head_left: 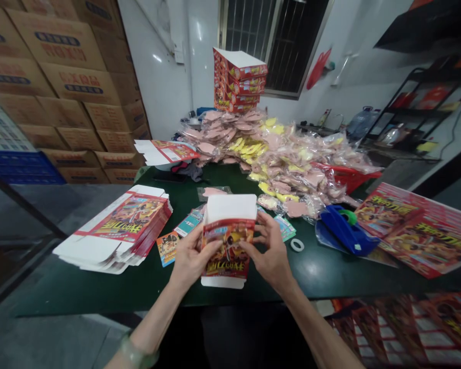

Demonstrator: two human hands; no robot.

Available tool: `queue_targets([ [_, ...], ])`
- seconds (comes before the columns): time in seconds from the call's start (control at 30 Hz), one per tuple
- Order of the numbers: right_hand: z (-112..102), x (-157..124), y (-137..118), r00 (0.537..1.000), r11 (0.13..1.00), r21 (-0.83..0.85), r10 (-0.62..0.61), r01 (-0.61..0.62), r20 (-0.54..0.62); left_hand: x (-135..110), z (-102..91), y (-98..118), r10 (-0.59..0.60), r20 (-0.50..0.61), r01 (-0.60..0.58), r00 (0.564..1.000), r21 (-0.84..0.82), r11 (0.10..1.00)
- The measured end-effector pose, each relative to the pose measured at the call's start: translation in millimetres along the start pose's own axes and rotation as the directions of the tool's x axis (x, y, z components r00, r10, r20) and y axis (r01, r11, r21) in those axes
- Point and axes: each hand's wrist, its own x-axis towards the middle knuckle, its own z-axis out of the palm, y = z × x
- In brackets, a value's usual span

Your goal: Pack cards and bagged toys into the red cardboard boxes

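We record the printed paperboard carton point(228, 246) first. It stands upright between both hands, over the near edge of the bench point(311, 274), with white flaps showing at top and bottom. We cannot tell whether it is squared open or still flat. The left hand point(194, 256) grips its left side, thumb laid across the red-and-yellow face. The right hand point(269, 251) pinches its right side, with the fingers curled near the upper edge. Both forearms rise from the near edge and angle inward; a pale green bangle point(136, 353) sits on the left wrist.

Just left of the carton lie small printed cards point(167, 248). Just right of it are a white tape roll point(297, 245) and a blue tape dispenser point(348, 230). Toward the left edge of the bench sits a stack of flattened cartons point(126, 225), and large printed sheets point(415, 230) overlap at the right edge. Along the far edge, clear plastic bags point(280, 164) form a heap, holding pink and yellow pieces, with a red basket point(349, 177) at its right side. Behind the heap rises a tower of printed boxes point(238, 79), and stacked cardboard shipping cases point(69, 87) line the far left wall.
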Motion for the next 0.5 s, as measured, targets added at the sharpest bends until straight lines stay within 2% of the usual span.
queue_targets([
  [0.13,-7.0,-10.1,-11.7,0.949,0.935,-0.161,-0.315,0.315,0.031,-22.8,-4.6,-8.0,0.169,-0.077,-0.161,0.983,0.093,0.983],
  [0.23,-13.5,-11.8,-19.0,0.899,0.859,-0.266,-0.419,0.437,0.127,-29.9,-7.8,-20.3,0.276,-0.067,-0.260,0.959,0.185,0.948],
  [0.3,-17.6,-8.9,-24.8,0.880,0.829,-0.296,-0.435,0.474,0.191,-29.1,-9.7,-22.1,0.339,-0.031,-0.318,0.940,0.279,0.906],
  [0.37,-19.9,-4.9,-30.8,0.878,0.834,-0.278,-0.430,0.476,0.211,-25.5,-10.0,-15.4,0.392,-0.023,-0.362,0.920,0.340,0.868],
  [0.43,-19.4,-2.2,-35.6,0.897,0.865,-0.243,-0.408,0.439,0.169,-20.8,-7.6,-2.4,0.457,-0.042,-0.414,0.888,0.356,0.838],
  [0.5,-17.1,-2.0,-38.1,0.933,0.907,-0.219,-0.349,0.360,0.088,-16.8,-1.9,10.7,0.474,-0.067,-0.423,0.878,0.356,0.833],
])
